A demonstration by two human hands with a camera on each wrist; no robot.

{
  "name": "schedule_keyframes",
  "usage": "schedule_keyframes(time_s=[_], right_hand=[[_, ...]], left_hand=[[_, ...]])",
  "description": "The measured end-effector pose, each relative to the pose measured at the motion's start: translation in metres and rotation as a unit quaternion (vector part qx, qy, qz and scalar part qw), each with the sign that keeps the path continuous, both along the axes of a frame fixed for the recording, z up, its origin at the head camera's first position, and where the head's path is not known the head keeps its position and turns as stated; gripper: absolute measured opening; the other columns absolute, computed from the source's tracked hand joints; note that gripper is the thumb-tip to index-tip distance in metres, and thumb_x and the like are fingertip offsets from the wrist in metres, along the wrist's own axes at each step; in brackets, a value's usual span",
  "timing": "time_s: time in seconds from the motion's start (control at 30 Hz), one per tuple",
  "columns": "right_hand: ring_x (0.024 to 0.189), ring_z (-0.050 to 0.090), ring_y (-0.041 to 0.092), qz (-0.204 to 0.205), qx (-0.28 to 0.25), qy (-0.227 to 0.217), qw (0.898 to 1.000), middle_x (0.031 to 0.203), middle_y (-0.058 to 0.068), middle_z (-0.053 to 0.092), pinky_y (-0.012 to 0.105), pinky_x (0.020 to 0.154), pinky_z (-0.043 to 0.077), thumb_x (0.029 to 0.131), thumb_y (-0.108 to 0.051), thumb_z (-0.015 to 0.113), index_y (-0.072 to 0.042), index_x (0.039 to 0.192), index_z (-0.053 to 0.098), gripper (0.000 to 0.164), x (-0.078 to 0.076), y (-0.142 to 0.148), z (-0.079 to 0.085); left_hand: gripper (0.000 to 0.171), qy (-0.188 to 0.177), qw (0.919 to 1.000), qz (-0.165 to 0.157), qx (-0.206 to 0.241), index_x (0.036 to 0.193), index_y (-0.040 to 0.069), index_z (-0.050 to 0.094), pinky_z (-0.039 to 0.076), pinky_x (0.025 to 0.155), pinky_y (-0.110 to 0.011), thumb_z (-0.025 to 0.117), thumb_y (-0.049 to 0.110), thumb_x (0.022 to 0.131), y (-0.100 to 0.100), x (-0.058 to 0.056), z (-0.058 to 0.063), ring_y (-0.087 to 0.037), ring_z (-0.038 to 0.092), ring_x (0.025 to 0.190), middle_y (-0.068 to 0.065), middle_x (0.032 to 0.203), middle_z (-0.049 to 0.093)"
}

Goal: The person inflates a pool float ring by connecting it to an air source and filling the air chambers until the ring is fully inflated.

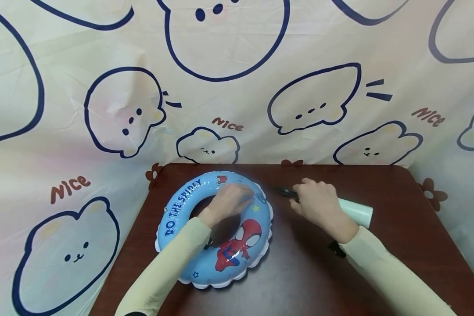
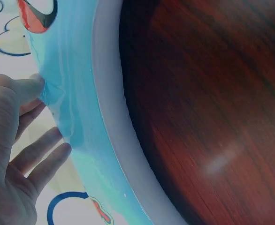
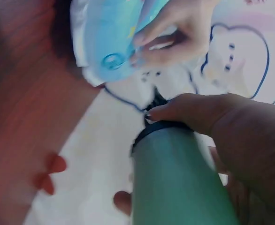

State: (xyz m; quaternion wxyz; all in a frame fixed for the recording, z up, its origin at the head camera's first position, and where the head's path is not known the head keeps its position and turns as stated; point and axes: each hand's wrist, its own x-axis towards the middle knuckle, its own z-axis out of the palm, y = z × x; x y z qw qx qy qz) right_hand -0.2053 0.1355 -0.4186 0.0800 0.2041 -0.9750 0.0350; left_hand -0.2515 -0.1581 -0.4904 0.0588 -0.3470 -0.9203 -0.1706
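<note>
A blue inflatable swim ring (image 1: 217, 274) with a red cartoon figure and white scalloped edge lies on the table, puffed up. My left hand (image 1: 231, 199) reaches over its hole to the far right part of the tube. In the left wrist view, the thumb and a finger pinch the ring's blue plastic (image 2: 76, 93), while other fingertips rest against it. To the right, my right hand (image 1: 317, 204) grips a pale green cylindrical air pump (image 1: 357, 212). The pump's black nozzle (image 3: 155, 101) points toward the ring, a short way from my left fingers.
The dark brown wooden table (image 1: 300, 285) spreads under both hands. Behind and at its sides hangs a pale curtain (image 1: 229, 105) printed with blue bear outlines and brown flowers. A small black wrist device (image 1: 336, 249) sits beneath my right cuff.
</note>
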Motion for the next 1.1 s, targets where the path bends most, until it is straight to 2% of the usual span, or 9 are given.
schedule_keyframes(time_s=[0.13,0.27,0.4,0.47,0.57,0.73,0.87,0.97,1.1], right_hand=[[0.056,0.055,0.02,-0.027,-0.07,-0.072,0.995,0.083,0.007,0.067,0.032,0.045,0.044,0.093,-0.045,0.081,-0.005,0.109,0.079,0.042,-0.011,0.03,-0.016],[0.059,0.055,0.018,-0.056,-0.17,-0.168,0.969,0.077,0.006,0.064,0.031,0.049,0.043,0.095,-0.054,0.077,-0.001,0.108,0.075,0.055,-0.022,0.064,-0.038],[0.086,0.067,0.032,-0.097,-0.205,-0.232,0.946,0.11,0.027,0.071,0.04,0.066,0.057,0.093,-0.067,0.072,0.007,0.124,0.068,0.081,-0.032,0.099,-0.059],[0.104,0.068,0.04,-0.117,-0.201,-0.246,0.941,0.131,0.036,0.064,0.047,0.079,0.061,0.093,-0.072,0.069,0.011,0.134,0.062,0.093,-0.036,0.112,-0.067],[0.11,0.067,0.044,-0.148,-0.203,-0.255,0.934,0.141,0.041,0.057,0.051,0.083,0.061,0.092,-0.075,0.066,0.014,0.141,0.057,0.102,-0.039,0.126,-0.075],[0.083,0.063,0.026,-0.19,-0.213,-0.259,0.923,0.111,0.029,0.07,0.033,0.064,0.053,0.09,-0.078,0.066,0.011,0.126,0.067,0.097,-0.043,0.143,-0.085],[0.067,0.054,0.019,-0.204,-0.218,-0.267,0.916,0.072,0.004,0.054,0.03,0.058,0.046,0.089,-0.077,0.068,0.0,0.09,0.065,0.077,-0.044,0.157,-0.092],[0.059,0.047,0.016,-0.215,-0.22,-0.277,0.91,0.061,-0.004,0.037,0.03,0.055,0.044,0.09,-0.076,0.069,-0.011,0.072,0.051,0.069,-0.043,0.167,-0.095],[0.059,0.049,0.016,-0.216,-0.218,-0.283,0.909,0.06,-0.005,0.039,0.03,0.056,0.045,0.091,-0.076,0.067,-0.014,0.068,0.051,0.068,-0.041,0.172,-0.096]], left_hand=[[0.032,-0.021,0.9995,0.015,0.02,0.128,0.02,0.077,0.059,0.104,-0.039,0.079,0.032,0.098,0.001,0.002,-0.002,-0.018,0.073,0.118,0.003,0.126,0.077],[0.032,-0.04,0.9985,0.027,0.026,0.128,0.021,0.077,0.057,0.107,-0.04,0.08,0.032,0.098,0.0,0.003,-0.003,-0.018,0.071,0.122,0.005,0.129,0.076],[0.034,-0.06,0.997,0.036,0.033,0.13,0.023,0.076,0.055,0.111,-0.042,0.08,0.031,0.098,-0.002,0.004,-0.003,-0.017,0.069,0.127,0.006,0.132,0.075],[0.034,-0.067,0.9961,0.042,0.041,0.131,0.023,0.076,0.055,0.111,-0.042,0.08,0.03,0.098,-0.004,0.003,-0.002,-0.018,0.068,0.128,0.007,0.133,0.075],[0.034,-0.077,0.9946,0.044,0.054,0.132,0.022,0.076,0.054,0.112,-0.045,0.08,0.029,0.098,-0.006,0.004,-0.002,-0.019,0.068,0.129,0.006,0.133,0.075],[0.034,-0.099,0.9911,0.047,0.077,0.132,0.022,0.075,0.054,0.112,-0.046,0.079,0.027,0.099,-0.008,0.005,-0.003,-0.02,0.067,0.13,0.005,0.134,0.074],[0.034,-0.107,0.9896,0.049,0.082,0.133,0.022,0.075,0.053,0.113,-0.045,0.079,0.026,0.099,-0.005,0.003,-0.006,-0.019,0.065,0.132,0.006,0.135,0.073],[0.034,-0.11,0.9895,0.053,0.078,0.133,0.023,0.075,0.052,0.114,-0.045,0.078,0.028,0.1,-0.003,0.004,-0.007,-0.018,0.064,0.133,0.006,0.136,0.073],[0.034,-0.107,0.9894,0.061,0.078,0.133,0.023,0.075,0.052,0.115,-0.047,0.078,0.028,0.099,-0.001,0.006,-0.005,-0.018,0.063,0.133,0.006,0.136,0.073]])
